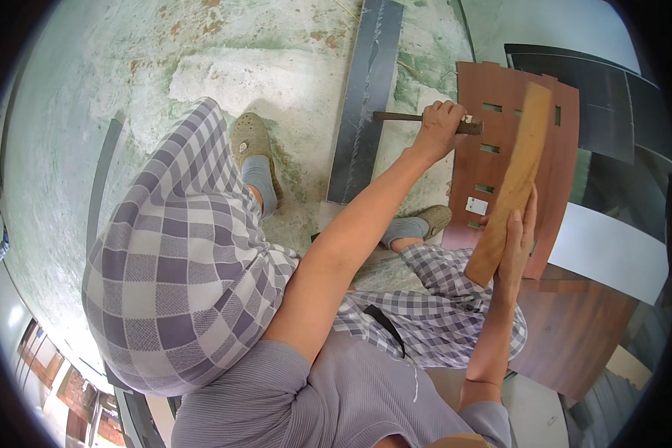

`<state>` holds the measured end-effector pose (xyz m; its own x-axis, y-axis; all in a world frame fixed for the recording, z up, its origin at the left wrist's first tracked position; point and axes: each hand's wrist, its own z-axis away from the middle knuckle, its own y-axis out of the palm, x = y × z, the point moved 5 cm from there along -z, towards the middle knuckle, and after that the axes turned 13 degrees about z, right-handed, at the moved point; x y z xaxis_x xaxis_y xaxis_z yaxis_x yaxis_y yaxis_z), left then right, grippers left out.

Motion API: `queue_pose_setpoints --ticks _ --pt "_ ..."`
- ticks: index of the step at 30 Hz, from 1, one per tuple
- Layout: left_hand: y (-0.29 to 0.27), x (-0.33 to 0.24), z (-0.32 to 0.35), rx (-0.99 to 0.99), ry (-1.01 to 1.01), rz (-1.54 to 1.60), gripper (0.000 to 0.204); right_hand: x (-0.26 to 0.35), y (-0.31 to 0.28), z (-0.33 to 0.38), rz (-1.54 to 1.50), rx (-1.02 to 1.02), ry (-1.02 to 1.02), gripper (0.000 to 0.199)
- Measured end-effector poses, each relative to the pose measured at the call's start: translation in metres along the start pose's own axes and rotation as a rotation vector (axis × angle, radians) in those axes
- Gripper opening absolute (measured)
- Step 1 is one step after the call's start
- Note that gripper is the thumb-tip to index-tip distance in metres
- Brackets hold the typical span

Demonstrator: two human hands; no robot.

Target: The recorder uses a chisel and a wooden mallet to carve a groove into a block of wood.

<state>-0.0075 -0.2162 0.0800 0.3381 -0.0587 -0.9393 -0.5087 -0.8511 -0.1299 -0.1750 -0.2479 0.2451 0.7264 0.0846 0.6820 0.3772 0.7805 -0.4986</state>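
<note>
The left grip [442, 123] is closed in a fist around a slim chisel-like tool with a dark metal shank [399, 116]; the handle's thick dark end shows past the fist. The right grip [517, 239] clasps the lower part of a thick, honey-brown, slightly curved wooden bar [519, 172], fingers wrapped along its right side. The bar slants upward, its blurred upper end well apart from the left fist.

The tool's tip lies over the right part of a long, flat, dark grey board [358, 142], near its right edge; whether it touches is unclear. A ragged pale line runs lengthwise down the board's smooth face, whose top end is cut off by the view.

Left of the board spreads a broad stretch of rough floor [104, 89], mottled green and white, with one olive perforated clog [250, 142] on it; a narrower strip of floor separates the board from a reddish-brown wood-grain panel [474, 97]. That panel has rectangular slots, a notched top edge and a small white label [476, 205]. Beyond it are glossy black panels [575, 97], a pale sheet [608, 243] and a darker brown panel [567, 328], crowding the right side.
</note>
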Motion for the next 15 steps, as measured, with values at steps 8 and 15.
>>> queue_pose_setpoints --ticks 8,15 --pt "-0.002 0.005 0.002 -0.002 -0.023 -0.047 0.046 -0.003 0.019 0.0 0.458 -0.009 -0.275 0.059" --pt "-0.01 -0.001 -0.002 -0.083 0.029 -0.016 0.047 0.012 0.012 0.003 0.2 -0.065 -0.163 0.063"
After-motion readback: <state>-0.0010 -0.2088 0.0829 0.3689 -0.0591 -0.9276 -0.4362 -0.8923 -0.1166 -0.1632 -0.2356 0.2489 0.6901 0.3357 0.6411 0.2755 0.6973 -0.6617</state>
